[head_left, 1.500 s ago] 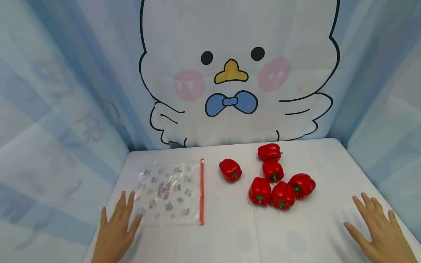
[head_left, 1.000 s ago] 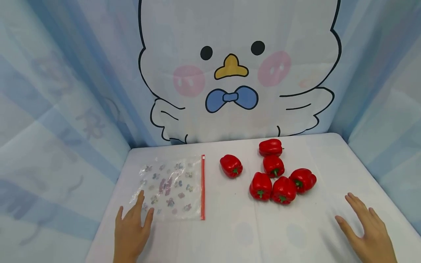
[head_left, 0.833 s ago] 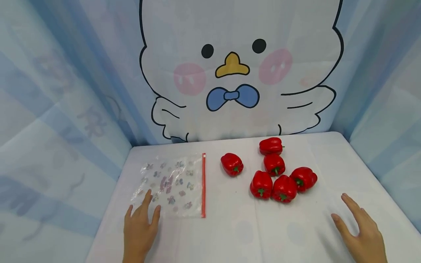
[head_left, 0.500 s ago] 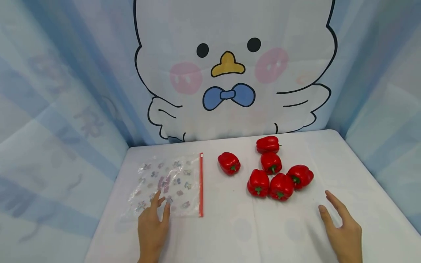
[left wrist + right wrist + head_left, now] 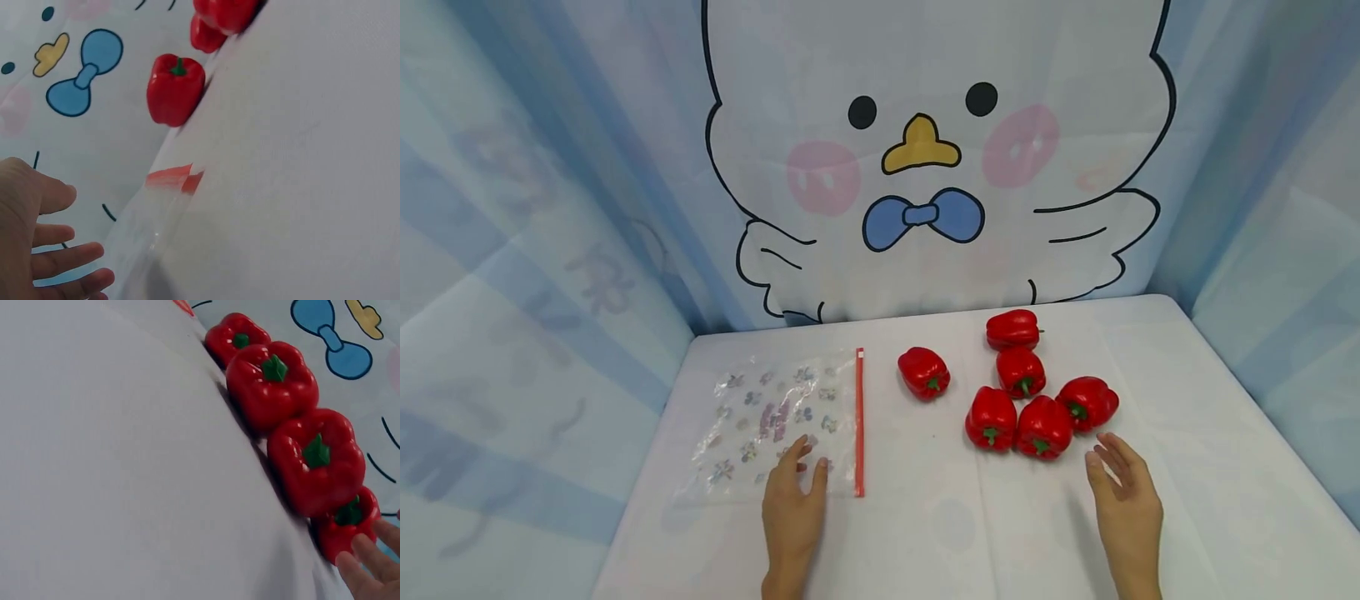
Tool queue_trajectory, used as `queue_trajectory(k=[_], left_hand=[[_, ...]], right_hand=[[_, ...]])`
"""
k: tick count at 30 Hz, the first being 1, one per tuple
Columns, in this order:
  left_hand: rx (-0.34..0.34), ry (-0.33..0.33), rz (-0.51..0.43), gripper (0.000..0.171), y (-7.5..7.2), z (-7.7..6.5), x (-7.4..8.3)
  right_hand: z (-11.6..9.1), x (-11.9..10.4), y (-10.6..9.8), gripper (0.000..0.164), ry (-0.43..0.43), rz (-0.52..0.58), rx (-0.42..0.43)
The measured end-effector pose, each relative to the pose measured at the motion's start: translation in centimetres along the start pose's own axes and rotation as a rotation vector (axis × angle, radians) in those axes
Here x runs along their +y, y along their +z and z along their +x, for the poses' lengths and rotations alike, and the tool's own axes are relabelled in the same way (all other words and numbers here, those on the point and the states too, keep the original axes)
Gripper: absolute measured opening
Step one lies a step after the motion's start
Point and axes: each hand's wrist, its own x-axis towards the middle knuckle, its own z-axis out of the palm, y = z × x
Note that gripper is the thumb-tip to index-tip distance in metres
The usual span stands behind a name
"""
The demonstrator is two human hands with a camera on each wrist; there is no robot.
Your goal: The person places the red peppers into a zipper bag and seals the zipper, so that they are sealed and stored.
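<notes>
In the head view, a clear bag is laid flat on the left of the white table. It is dotted with small pictures, and its right edge is lined with a red strip. Six shiny red peppers are seen: five are bunched on the right, and a lone pepper is set between them and the bag. The left hand is held by the bag's near edge, the right hand near the bunch. Both are half wide, with nothing held.

In the left wrist view, the thumb is spread from the fingers. A green stem is shown on the pepper past the strip.

In the right wrist view, four fat, bumpy peppers are lined up. The lowest is partly hidden by fingertips; whether it is touched cannot be told.
</notes>
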Motion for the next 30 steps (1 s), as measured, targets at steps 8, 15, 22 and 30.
queue_trajectory(k=[8, 15, 22, 30], left_hand=[[-0.029, 0.033, -0.009, 0.051, 2.6, 0.2, 1.2], [-0.066, 0.095, 0.148, 0.064, 4.3, 0.1, 1.8], [-0.151, 0.032, 0.240, 0.069, 5.0, 0.0, 2.5], [-0.175, 0.014, 0.285, 0.061, 5.1, 0.3, 3.0]], right_hand=[[-0.2, -0.6, 2.2, 0.077, 0.136, 0.197, -0.112], [-0.4, -0.2, 4.0, 0.086, 0.102, 0.237, -0.079], [-0.5, 0.1, 5.1, 0.088, 0.051, 0.205, -0.074], [-0.6, -0.1, 5.6, 0.083, 0.031, 0.162, -0.022]])
